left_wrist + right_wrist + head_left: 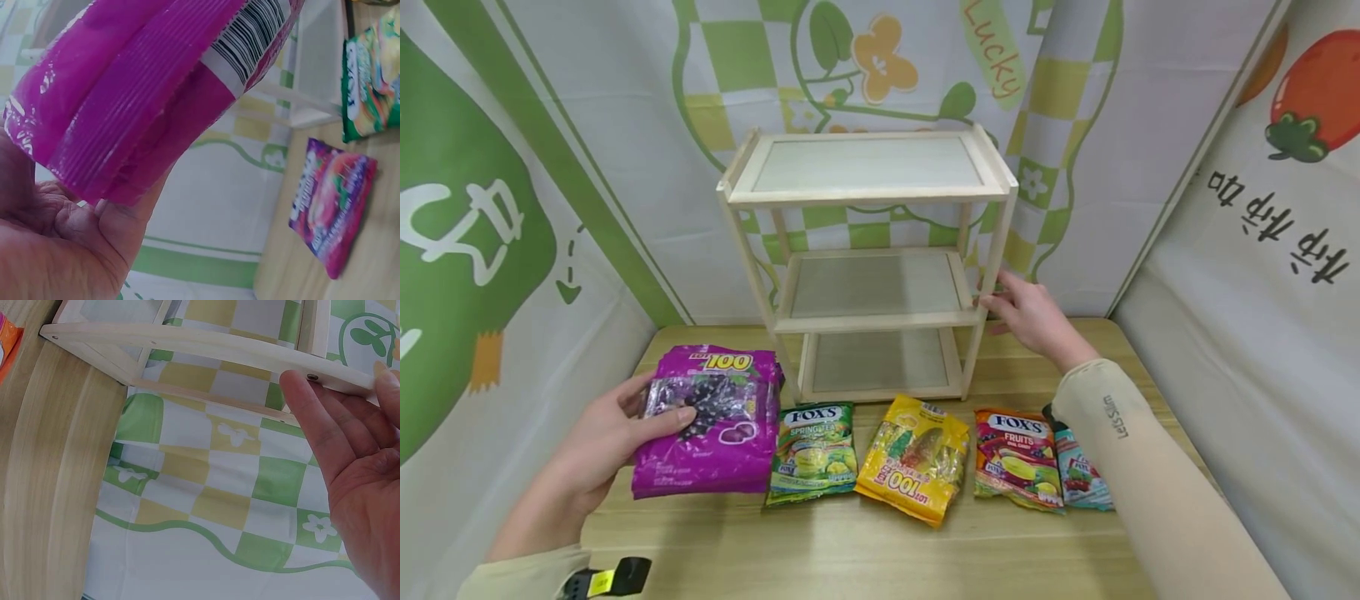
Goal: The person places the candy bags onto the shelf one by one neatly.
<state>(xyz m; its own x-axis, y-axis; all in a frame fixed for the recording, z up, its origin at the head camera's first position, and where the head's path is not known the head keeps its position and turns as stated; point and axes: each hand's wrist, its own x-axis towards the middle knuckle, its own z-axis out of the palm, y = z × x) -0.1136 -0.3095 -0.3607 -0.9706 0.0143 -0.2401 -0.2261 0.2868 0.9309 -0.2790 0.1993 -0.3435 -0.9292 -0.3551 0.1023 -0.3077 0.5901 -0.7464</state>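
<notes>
The left hand (606, 429) pinches a purple candy bag (730, 454) by one side, while the right hand (1037, 321) grips the shelf (880, 283) standing between the hands, probably to steady it.

Looking forward and down from above my fingers (315, 428), the head camera shares the purple bag (726, 437) with my left wrist's close-up from the palm side, and the shelf (872, 285) with my right's, aimed past fingertips
</notes>
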